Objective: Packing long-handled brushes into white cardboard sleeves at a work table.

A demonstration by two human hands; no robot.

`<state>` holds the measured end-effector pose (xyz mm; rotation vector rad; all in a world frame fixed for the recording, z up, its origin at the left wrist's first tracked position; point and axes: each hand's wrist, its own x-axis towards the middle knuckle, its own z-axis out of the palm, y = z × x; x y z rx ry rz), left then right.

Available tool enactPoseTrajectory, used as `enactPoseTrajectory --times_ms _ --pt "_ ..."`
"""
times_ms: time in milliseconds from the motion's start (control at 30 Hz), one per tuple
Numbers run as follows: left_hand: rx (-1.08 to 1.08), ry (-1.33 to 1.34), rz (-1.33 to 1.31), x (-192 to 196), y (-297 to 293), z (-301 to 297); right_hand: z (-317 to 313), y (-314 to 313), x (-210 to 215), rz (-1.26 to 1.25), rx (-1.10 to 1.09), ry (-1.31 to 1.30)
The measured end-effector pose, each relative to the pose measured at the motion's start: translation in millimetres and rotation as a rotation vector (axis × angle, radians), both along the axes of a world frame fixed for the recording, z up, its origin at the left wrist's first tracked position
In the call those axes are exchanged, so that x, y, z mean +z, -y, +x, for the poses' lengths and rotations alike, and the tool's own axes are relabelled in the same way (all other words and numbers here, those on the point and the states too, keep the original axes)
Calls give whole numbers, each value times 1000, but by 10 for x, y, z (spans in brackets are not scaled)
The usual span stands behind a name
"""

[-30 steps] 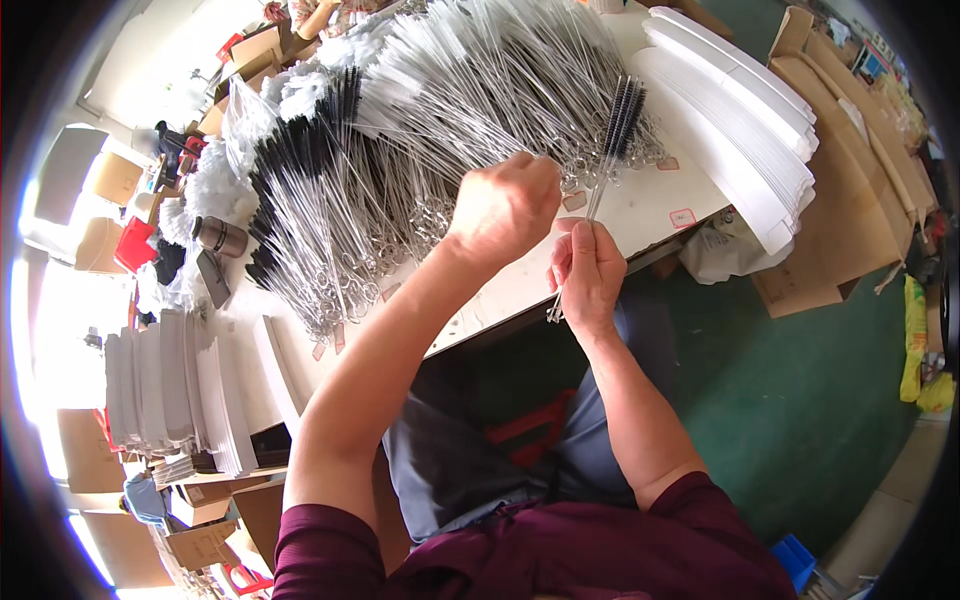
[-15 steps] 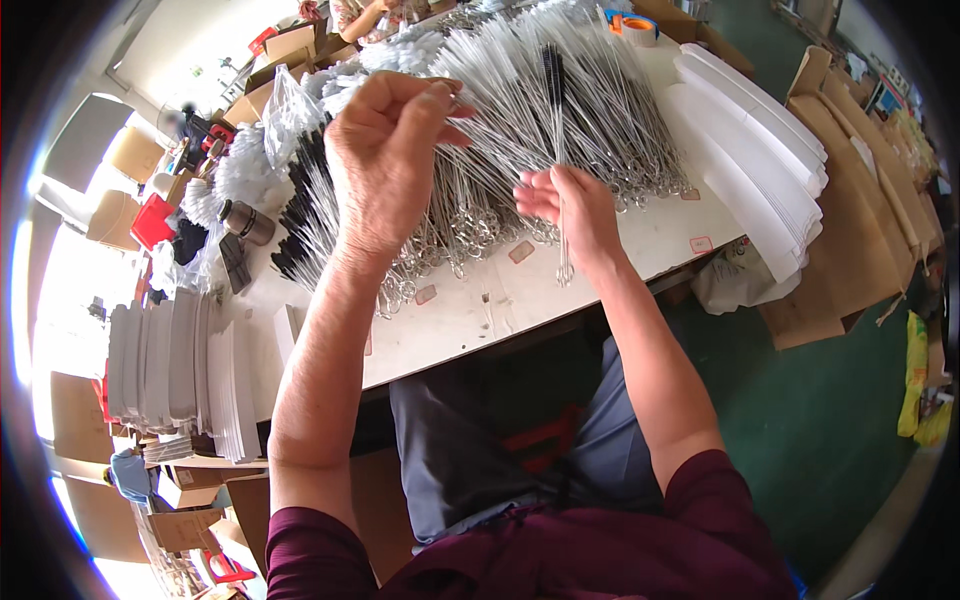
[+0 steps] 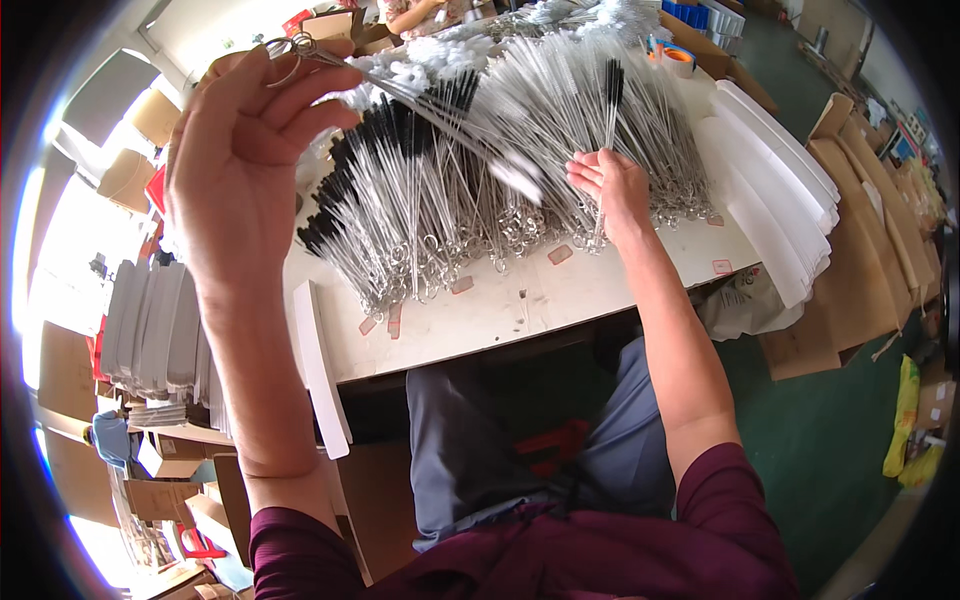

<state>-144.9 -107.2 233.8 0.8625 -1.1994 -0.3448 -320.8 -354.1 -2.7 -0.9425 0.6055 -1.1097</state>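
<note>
My left hand [image 3: 250, 150] is raised at the upper left, its fingers closed on the looped ends of a few thin wire brushes [image 3: 430, 105]. Their shafts slant down to the right, ending in whitish, blurred bristle tips over the heap. At the heap's front right, my right hand [image 3: 615, 190] pinches a wire brush with black bristles [image 3: 613, 88], standing upright. Between and behind the hands lie many more wire brushes [image 3: 470, 185], loops toward me, some black-bristled on the left and pale-bristled ones on the right.
White folded card strips [image 3: 765, 190] are stacked on the table's right, by a tape roll [image 3: 678, 60]. One white strip [image 3: 318, 370] overhangs the front edge. More white card [image 3: 150, 330] stands at left. Flattened cardboard [image 3: 850, 240] leans at right. Another person's arm [image 3: 412, 15] shows across the table.
My left hand has swung left and toward me, and brushes now show in it. My right hand still has the black-bristled brush. The view has shifted a little.
</note>
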Motion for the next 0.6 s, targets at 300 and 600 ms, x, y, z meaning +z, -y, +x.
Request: enactPoseTrajectory --times_ms 300,600 --pt "-319 -188 447 -426 -167 -168 -216 -1008 464 -79 806 26" --pt "-63 18 732 -1054 -225 155 -529 -1615 -17 128 935 -64"
